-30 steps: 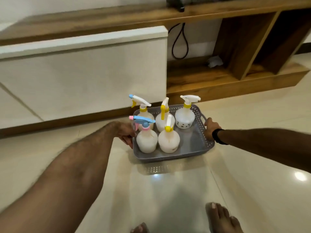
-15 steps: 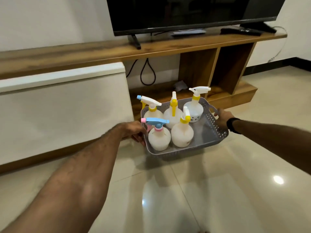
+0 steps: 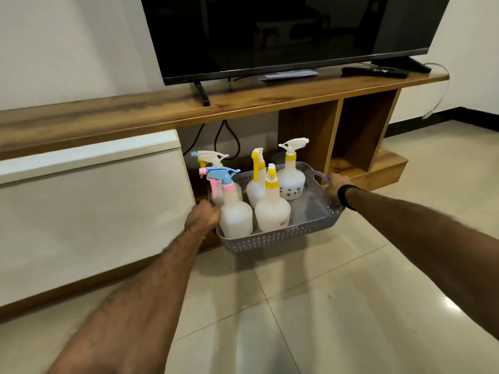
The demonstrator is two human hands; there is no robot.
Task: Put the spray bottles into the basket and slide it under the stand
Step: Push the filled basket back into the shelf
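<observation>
A grey perforated basket [image 3: 272, 238] hangs just above the floor, in front of the wooden stand [image 3: 243, 103]. My left hand [image 3: 202, 215] grips its left handle and my right hand [image 3: 339, 186] grips its right handle. Several white spray bottles stand upright inside. The nearest one has a blue and pink trigger [image 3: 235, 211]. Beside it is a yellow-capped bottle [image 3: 272, 211]. A dotted bottle [image 3: 291, 176] stands at the back right. The basket's far edge is close to the open bay [image 3: 243, 147] under the stand's top.
A white drawer front [image 3: 89, 206] closes the stand's left part, right beside the basket. A black TV [image 3: 283, 33] and remotes [image 3: 375, 71] sit on the stand. Black cables [image 3: 226, 139] hang in the open bay. A second open cubby [image 3: 361, 130] lies to the right. The floor is glossy tile.
The view has tilted up, bringing the TV into sight. The basket, held in both hands, is lifted and carried nearer to the open bay of the stand.
</observation>
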